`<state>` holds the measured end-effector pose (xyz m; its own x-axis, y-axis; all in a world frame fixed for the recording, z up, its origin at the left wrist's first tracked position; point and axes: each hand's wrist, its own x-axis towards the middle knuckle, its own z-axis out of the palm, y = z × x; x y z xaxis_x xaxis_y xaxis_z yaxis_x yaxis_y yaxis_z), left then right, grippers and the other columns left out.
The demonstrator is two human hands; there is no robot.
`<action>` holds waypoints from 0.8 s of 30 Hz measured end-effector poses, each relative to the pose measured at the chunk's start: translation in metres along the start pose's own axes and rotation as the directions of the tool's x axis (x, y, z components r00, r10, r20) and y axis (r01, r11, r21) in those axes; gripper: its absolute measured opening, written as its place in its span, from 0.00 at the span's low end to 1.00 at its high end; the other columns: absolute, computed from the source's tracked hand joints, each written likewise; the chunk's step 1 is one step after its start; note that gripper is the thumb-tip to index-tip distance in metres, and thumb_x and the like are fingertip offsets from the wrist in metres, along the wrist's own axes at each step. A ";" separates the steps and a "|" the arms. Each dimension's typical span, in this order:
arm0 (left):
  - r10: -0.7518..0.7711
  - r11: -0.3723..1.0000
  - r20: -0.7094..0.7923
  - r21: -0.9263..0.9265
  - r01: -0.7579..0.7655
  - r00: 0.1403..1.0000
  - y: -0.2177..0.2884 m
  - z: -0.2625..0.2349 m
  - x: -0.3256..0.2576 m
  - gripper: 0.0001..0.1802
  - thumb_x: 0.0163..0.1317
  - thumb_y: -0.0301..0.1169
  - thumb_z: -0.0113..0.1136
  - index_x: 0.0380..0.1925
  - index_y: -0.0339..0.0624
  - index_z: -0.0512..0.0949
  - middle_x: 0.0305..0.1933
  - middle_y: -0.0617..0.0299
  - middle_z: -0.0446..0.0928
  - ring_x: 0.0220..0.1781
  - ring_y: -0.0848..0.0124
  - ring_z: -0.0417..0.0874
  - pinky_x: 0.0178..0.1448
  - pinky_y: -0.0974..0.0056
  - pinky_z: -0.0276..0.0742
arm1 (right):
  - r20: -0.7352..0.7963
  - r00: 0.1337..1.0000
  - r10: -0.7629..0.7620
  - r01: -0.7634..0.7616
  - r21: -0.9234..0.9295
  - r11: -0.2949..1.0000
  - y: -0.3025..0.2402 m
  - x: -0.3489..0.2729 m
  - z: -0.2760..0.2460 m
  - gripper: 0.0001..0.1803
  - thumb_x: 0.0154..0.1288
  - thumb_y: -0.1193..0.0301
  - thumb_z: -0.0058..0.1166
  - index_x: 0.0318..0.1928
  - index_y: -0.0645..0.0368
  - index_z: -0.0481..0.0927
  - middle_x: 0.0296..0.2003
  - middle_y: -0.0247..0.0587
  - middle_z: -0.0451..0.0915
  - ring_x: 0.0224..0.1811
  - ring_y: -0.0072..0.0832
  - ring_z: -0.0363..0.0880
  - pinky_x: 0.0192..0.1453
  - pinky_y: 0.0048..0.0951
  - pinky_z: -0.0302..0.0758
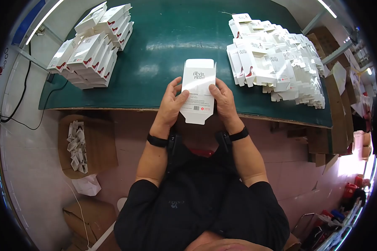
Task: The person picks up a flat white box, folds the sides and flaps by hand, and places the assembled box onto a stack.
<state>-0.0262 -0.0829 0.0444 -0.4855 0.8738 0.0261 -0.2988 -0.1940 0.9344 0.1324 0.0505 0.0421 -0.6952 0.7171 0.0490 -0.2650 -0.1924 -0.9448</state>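
Note:
Between my two hands is a white cardboard box (pixel 199 90) with printing on its face, held upright near the table's front edge. Its top flap stands up and its bottom flap hangs out unfolded. My left hand (pixel 171 100) grips the left edge, thumb on the face. On the right edge, my right hand (pixel 224 99) holds it the same way. Whether the carton is flat or opened out inside is hard to tell. A heap of similar white cartons (pixel 276 58) with open flaps spreads over the table's right side. Closed boxes (pixel 90 50) are stacked at the left.
The green table (pixel 167 46) has a straight front edge just beyond me. Below it on the left, a brown carton (pixel 102 142) holds several small white pieces. A white bag (pixel 87 185) and another brown box (pixel 90 217) sit nearby. Brown cardboard (pixel 337 113) stands past the table's right end.

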 end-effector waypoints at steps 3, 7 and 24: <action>-0.059 0.987 -0.025 -0.154 0.054 0.998 -0.006 0.011 0.009 0.32 0.77 0.34 0.58 0.75 0.34 0.59 0.65 0.49 0.76 0.63 0.63 0.81 0.67 0.58 0.79 | 0.020 0.992 -0.126 0.124 0.088 0.988 0.008 0.004 0.003 0.37 0.80 0.53 0.54 0.75 0.67 0.64 0.52 0.42 0.83 0.49 0.26 0.84 0.55 0.28 0.81; -0.121 0.873 -0.069 -0.482 0.073 0.990 -0.009 0.012 0.021 0.27 0.80 0.36 0.50 0.73 0.35 0.60 0.61 0.52 0.79 0.61 0.62 0.84 0.65 0.56 0.82 | 0.086 0.996 -0.003 0.008 -0.058 0.998 0.003 -0.009 -0.007 0.38 0.79 0.51 0.55 0.76 0.63 0.64 0.47 0.40 0.85 0.46 0.24 0.84 0.53 0.27 0.81; -0.061 0.839 -0.053 -0.543 0.023 0.997 -0.029 0.018 0.031 0.26 0.84 0.39 0.42 0.74 0.38 0.59 0.65 0.52 0.75 0.62 0.63 0.83 0.65 0.54 0.83 | -0.065 0.936 -0.346 0.258 -0.544 0.799 -0.002 -0.013 0.041 0.34 0.65 0.74 0.68 0.70 0.62 0.71 0.47 0.41 0.85 0.44 0.23 0.85 0.49 0.28 0.83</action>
<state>-0.0181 -0.0423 0.0242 -0.5087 0.8595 -0.0500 -0.7081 -0.3847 0.5921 0.1147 0.0141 0.0568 -0.5157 0.7812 0.3518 -0.0274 0.3954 -0.9181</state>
